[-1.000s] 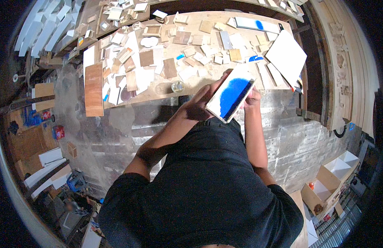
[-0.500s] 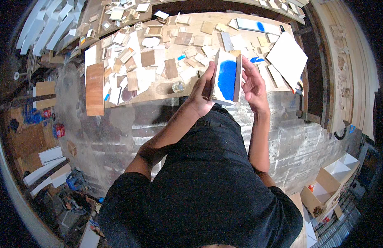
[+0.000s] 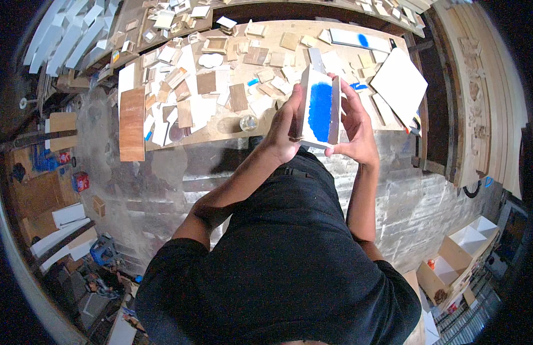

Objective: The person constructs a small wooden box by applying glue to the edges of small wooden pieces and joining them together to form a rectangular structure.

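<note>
Between my hands, over the near edge of the workbench, is a small open wooden box (image 3: 320, 112) with pale sides and a bright blue patch on its inner face. My left hand (image 3: 285, 127) grips its left side, thumb up along the wall and fingers hidden behind. On the other side, my right hand (image 3: 356, 126) curls about the right wall, thumb at the lower corner and fingertips near the top. A round clear glass jar (image 3: 248, 123) stands on the bench to the left of my left hand.
Scraps of wood and white board cover the workbench (image 3: 211, 130). A reddish-brown board (image 3: 132, 123) overhangs its left front corner; a large white panel (image 3: 400, 80) lies at the right. Long planks (image 3: 496, 98) line the far right. A divided wooden box (image 3: 453, 261) sits low right.
The box has shifted slightly right and turned a little. My right hand has closed in, its thumb now at the box's lower right corner.
</note>
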Demonstrator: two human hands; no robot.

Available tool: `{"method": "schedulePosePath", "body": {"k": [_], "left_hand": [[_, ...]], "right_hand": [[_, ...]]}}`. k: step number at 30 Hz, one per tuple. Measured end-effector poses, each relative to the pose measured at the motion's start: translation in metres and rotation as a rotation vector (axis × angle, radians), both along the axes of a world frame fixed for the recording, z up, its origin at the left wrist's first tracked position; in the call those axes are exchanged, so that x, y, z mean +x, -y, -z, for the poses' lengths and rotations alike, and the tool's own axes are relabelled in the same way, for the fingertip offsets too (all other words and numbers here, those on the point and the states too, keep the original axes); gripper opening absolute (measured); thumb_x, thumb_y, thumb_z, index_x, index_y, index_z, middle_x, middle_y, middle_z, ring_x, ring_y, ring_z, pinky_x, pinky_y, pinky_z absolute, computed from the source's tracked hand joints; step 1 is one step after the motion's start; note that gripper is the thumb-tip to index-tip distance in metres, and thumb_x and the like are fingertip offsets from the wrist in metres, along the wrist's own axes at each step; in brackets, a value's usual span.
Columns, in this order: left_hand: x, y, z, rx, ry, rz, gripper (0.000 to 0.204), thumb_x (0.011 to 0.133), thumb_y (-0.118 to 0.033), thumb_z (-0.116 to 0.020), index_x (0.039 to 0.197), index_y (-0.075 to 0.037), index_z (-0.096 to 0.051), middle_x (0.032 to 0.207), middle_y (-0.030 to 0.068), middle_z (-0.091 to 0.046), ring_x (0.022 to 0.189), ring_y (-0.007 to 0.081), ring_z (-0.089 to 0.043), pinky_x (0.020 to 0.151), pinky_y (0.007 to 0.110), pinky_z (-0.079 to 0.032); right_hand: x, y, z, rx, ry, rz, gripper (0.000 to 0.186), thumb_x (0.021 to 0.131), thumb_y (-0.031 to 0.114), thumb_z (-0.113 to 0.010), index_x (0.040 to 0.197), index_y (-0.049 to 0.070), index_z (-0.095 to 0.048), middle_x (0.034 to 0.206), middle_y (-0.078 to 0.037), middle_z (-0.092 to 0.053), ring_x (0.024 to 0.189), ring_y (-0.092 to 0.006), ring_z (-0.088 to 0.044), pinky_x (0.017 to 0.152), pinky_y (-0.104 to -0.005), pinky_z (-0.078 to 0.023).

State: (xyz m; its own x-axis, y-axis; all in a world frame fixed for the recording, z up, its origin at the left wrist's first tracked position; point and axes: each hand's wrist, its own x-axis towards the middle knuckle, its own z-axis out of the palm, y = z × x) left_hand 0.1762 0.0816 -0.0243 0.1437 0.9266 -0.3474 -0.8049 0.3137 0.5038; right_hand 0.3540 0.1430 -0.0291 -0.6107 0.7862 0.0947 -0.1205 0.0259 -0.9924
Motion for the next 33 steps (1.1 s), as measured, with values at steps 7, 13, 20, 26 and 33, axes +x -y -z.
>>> {"method": "schedulePosePath", "body": {"k": [7, 13, 20, 26, 33], "left_hand": [[0.002, 0.001, 0.006, 0.069, 0.004, -0.026, 0.059, 0.108, -0.052, -0.035, 0.145, -0.007, -0.048, 0.126, 0.0097, -0.066, 0.113, 0.0191, -0.067, 0.095, 0.036, -0.056], [0.013, 0.013, 0.003, 0.421, -0.429, -0.184, 0.056, 0.110, -0.046, -0.031, 0.147, -0.006, -0.047, 0.129, 0.0121, -0.065, 0.116, 0.0204, -0.066, 0.098, 0.037, -0.055], [0.009, -0.002, 0.030, 0.113, -0.101, -0.116, 0.058, 0.110, -0.047, -0.030, 0.144, -0.004, -0.050, 0.126, 0.0109, -0.066, 0.112, 0.0193, -0.067, 0.097, 0.037, -0.055], [-0.006, -0.006, 0.020, 0.026, 0.111, -0.127, 0.070, 0.105, -0.060, -0.036, 0.138, -0.001, -0.054, 0.120, 0.0150, -0.068, 0.098, 0.0232, -0.070, 0.087, 0.038, -0.058], [-0.014, 0.001, 0.047, -0.082, 0.204, -0.053, 0.079, 0.099, -0.069, -0.042, 0.137, -0.001, -0.054, 0.120, 0.0147, -0.067, 0.105, 0.0273, -0.068, 0.093, 0.043, -0.057]], "right_hand": [[0.001, -0.001, 0.006, -0.030, 0.009, 0.002, 0.147, 0.033, 0.023, -0.104, 0.159, 0.009, -0.031, 0.164, -0.007, -0.034, 0.140, -0.0271, -0.043, 0.109, -0.0418, -0.041], [0.000, -0.002, 0.004, -0.006, 0.000, 0.019, 0.147, 0.032, 0.024, -0.104, 0.159, 0.010, -0.032, 0.164, -0.008, -0.035, 0.140, -0.0262, -0.045, 0.108, -0.0413, -0.042], [0.000, -0.003, 0.011, 0.020, -0.032, 0.050, 0.147, 0.032, 0.027, -0.104, 0.160, 0.012, -0.031, 0.164, -0.010, -0.034, 0.141, -0.0288, -0.046, 0.108, -0.0453, -0.044], [0.029, -0.010, 0.024, -0.039, 0.121, 0.044, 0.123, 0.054, 0.046, -0.097, 0.156, 0.008, -0.039, 0.158, -0.011, -0.043, 0.137, -0.0274, -0.051, 0.108, -0.0436, -0.044], [0.127, -0.040, 0.113, -0.009, 0.730, 0.418, 0.051, 0.090, 0.034, -0.077, 0.127, 0.000, -0.067, 0.119, -0.017, -0.072, 0.107, -0.0296, -0.071, 0.089, -0.0387, -0.056]]}}
